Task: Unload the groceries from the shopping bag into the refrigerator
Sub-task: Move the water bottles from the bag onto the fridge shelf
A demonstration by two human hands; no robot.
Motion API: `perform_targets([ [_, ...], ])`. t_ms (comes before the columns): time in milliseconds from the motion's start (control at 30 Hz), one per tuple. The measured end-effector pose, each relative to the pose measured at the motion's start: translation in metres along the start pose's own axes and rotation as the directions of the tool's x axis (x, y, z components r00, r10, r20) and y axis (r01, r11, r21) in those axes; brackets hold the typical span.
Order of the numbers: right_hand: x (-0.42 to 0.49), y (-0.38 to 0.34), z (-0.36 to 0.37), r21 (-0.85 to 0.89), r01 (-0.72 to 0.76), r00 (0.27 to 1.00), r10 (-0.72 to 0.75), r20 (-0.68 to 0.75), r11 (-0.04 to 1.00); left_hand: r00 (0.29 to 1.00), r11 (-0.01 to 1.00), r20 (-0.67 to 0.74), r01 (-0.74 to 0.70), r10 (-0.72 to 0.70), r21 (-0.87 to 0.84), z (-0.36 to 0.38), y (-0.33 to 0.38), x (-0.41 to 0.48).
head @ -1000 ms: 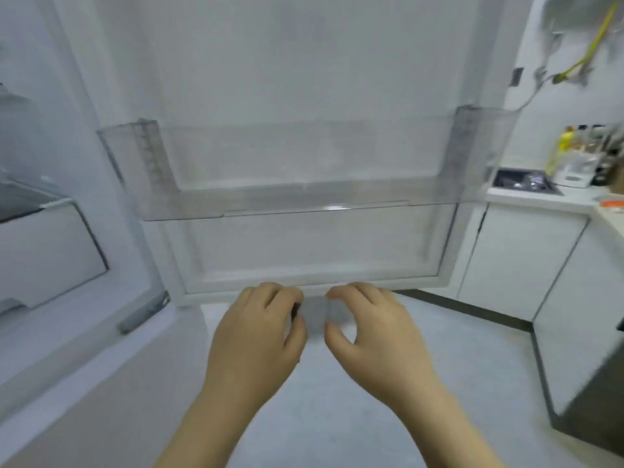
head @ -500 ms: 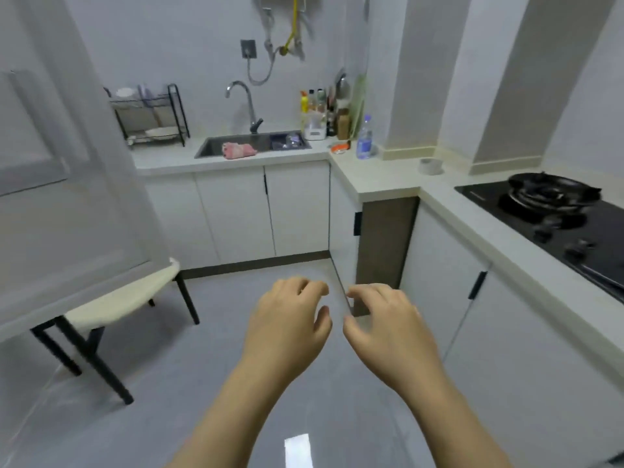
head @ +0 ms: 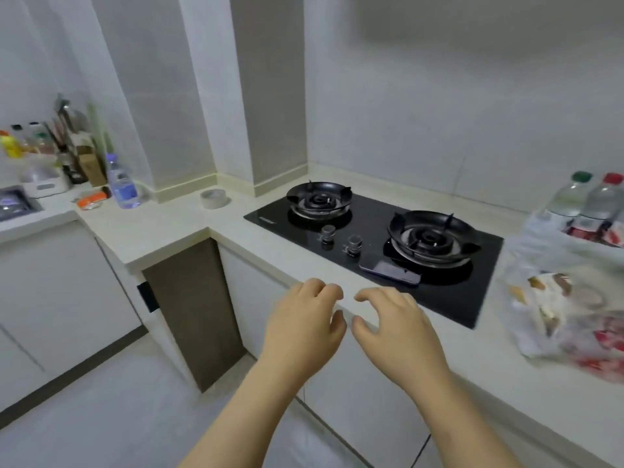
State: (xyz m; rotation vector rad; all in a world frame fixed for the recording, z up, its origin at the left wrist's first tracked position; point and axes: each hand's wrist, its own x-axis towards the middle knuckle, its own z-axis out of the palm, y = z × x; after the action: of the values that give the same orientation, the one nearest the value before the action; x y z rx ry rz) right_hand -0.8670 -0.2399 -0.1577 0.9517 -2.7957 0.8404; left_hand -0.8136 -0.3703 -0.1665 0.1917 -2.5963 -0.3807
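Fingers (head: 317, 289) loosely curled on left hand (head: 304, 322) and right hand (head: 395, 329), gripping nothing, side by side above counter (head: 506, 380) edge. Rt of hob (head: 368, 228), on same counter — shopping bag (head: 557, 298), clear plastic, crumpled. Contents blurred, red/white pkgs; far side cut off by frame.

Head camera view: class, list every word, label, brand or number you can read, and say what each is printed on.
No text here can be read.
Black hob, white mark at its front left corner: too small to read.
Water bottle, blue label: blurred.
Two bottles at the right edge, red labels: blurred.
Shopping bag, packets inside: print blurred.
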Motion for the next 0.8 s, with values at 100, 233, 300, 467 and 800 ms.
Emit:
perform_targets([
  [100,0.027,0.031,-0.012,-0.042,-0.120,0.991,0.117,-0.066,0.992,0.993,0.992,0.037,-0.112,0.114,-0.058,0.029,0.016,0.053],
  [233,0.042,0.076,-0.037,-0.075,-0.281,0.948,0.265,-0.176,0.957,0.960,0.962,0.094,-0.257,0.265,-0.089,0.064,0.050,0.107],
  [300,0.045,0.098,-0.050,-0.086,-0.347,0.923,0.324,-0.210,0.934,0.933,0.937,0.133,-0.316,0.335,-0.147,0.081,0.070,0.128],
  [467,0.055,0.151,-0.083,-0.078,-0.473,0.857,0.438,-0.271,0.877,0.878,0.878,0.142,-0.422,0.458,-0.227,0.117,0.118,0.173],
  [800,0.099,0.282,-0.153,-0.063,-0.551,0.794,0.499,-0.348,0.832,0.843,0.848,0.179,-0.451,0.508,-0.280,0.195,0.222,0.266],
])
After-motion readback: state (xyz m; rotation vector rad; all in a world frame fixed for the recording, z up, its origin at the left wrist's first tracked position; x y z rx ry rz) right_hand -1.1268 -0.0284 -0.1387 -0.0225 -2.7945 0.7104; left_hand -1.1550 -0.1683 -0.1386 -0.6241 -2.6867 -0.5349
